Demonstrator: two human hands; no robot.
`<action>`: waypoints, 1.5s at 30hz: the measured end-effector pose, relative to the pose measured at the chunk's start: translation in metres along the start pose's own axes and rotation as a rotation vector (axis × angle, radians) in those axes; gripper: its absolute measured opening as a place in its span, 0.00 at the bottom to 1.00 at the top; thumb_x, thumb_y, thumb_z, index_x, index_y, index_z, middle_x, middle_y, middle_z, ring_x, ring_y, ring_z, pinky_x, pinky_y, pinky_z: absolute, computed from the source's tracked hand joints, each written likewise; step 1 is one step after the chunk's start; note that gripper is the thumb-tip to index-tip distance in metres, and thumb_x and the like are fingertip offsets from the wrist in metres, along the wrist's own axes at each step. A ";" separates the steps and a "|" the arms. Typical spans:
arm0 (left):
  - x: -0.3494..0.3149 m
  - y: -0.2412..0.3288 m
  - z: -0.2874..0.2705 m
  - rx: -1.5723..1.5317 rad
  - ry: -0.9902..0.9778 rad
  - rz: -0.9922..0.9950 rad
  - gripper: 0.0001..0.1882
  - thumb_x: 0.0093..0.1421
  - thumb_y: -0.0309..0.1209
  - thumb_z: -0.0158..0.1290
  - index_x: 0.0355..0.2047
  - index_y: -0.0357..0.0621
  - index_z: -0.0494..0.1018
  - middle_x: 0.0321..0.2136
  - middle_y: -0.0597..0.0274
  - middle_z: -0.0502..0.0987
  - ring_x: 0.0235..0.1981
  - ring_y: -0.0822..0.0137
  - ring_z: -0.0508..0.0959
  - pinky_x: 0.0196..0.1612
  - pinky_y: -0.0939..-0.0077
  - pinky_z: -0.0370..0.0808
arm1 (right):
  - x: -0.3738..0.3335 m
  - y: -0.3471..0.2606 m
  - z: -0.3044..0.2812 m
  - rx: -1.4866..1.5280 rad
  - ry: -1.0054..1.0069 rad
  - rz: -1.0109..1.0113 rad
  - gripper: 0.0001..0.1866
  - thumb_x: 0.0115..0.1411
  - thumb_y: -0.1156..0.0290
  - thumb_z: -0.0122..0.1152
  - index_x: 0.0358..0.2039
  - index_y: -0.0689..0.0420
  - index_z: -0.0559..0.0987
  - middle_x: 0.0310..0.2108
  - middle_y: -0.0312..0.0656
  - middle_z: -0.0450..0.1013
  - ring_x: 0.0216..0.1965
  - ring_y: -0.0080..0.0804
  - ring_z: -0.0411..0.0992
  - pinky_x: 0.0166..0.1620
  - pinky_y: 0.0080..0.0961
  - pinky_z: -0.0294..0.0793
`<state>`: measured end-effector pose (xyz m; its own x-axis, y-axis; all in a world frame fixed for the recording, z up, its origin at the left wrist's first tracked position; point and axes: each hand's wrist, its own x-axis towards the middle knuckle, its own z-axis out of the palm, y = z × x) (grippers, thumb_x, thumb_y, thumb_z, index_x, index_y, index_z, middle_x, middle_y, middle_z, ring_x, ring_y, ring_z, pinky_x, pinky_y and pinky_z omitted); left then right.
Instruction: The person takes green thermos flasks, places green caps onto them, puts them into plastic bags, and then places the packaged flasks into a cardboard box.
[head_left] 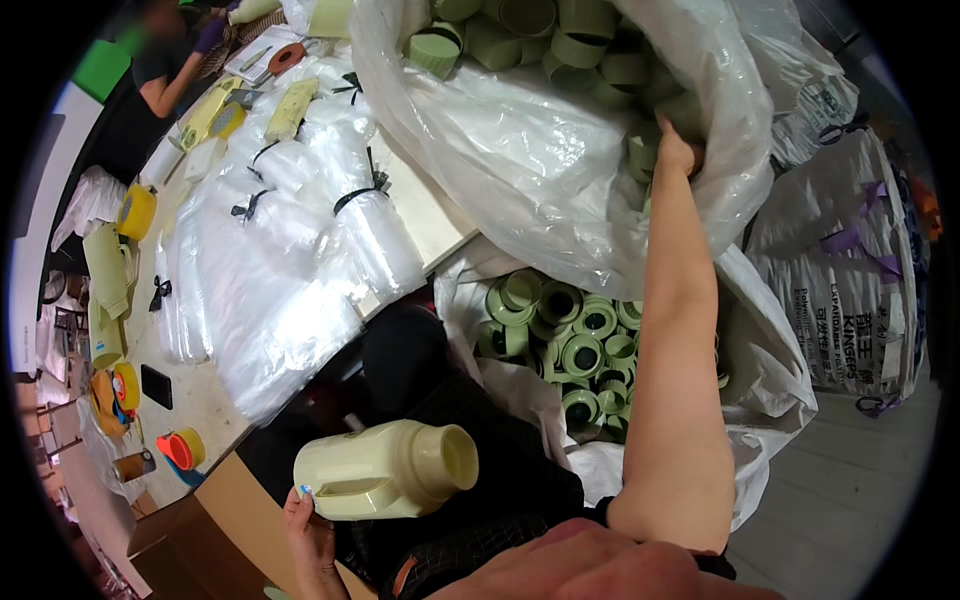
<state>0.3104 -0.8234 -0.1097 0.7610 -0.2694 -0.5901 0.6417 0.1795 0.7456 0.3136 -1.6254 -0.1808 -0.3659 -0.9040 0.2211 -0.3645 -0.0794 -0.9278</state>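
Observation:
My left hand [308, 535] grips the base end of a pale yellow-green vacuum flask [360, 462], which lies on its side over my lap. Its wide open mouth points to the right, and its handle faces me. At full stretch, my right hand [680, 155] is inside a big clear plastic bag [560, 190], among green plastic cups [582, 38]. The thumb shows, but the other fingers are mostly hidden, so I cannot tell whether they hold a cup. Beneath that arm, a white sack [770, 370] contains many green ring-shaped lids with dark centres [582, 355].
Clear plastic bags in tied bundles [290, 230] cover much of the table [425, 210]. Along its left side are rolls of yellow tape [137, 212], more flasks [105, 270] and a black phone [156, 386]. A cardboard box [235, 510] stands below; another person [165, 70] sits far left.

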 end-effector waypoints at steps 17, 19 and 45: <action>-0.003 0.009 0.015 -0.035 0.002 0.051 0.19 0.66 0.30 0.50 0.54 0.33 0.68 0.50 0.53 0.77 0.51 0.59 0.78 0.55 0.62 0.75 | -0.049 -0.015 -0.035 -0.554 -0.322 -0.029 0.45 0.49 0.55 0.70 0.62 0.61 0.61 0.55 0.60 0.68 0.58 0.54 0.67 0.59 0.46 0.67; -0.005 0.007 0.013 -0.063 0.037 0.042 0.18 0.66 0.30 0.50 0.54 0.34 0.69 0.51 0.53 0.77 0.51 0.59 0.78 0.55 0.62 0.75 | -0.037 0.003 -0.035 -0.484 -0.145 -0.321 0.37 0.51 0.59 0.66 0.62 0.49 0.66 0.54 0.54 0.70 0.55 0.53 0.69 0.57 0.46 0.69; -0.013 0.011 -0.002 -0.146 0.138 0.116 0.15 0.69 0.33 0.46 0.48 0.34 0.72 0.43 0.55 0.80 0.45 0.63 0.80 0.50 0.67 0.77 | -0.405 -0.099 -0.268 0.726 -1.721 -0.616 0.28 0.68 0.53 0.47 0.58 0.63 0.70 0.59 0.53 0.67 0.59 0.48 0.66 0.62 0.37 0.64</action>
<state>0.3076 -0.8160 -0.0941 0.8297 -0.1085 -0.5476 0.5486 0.3397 0.7639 0.2680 -1.1390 -0.0976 0.8948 -0.0355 0.4451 0.4284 -0.2130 -0.8781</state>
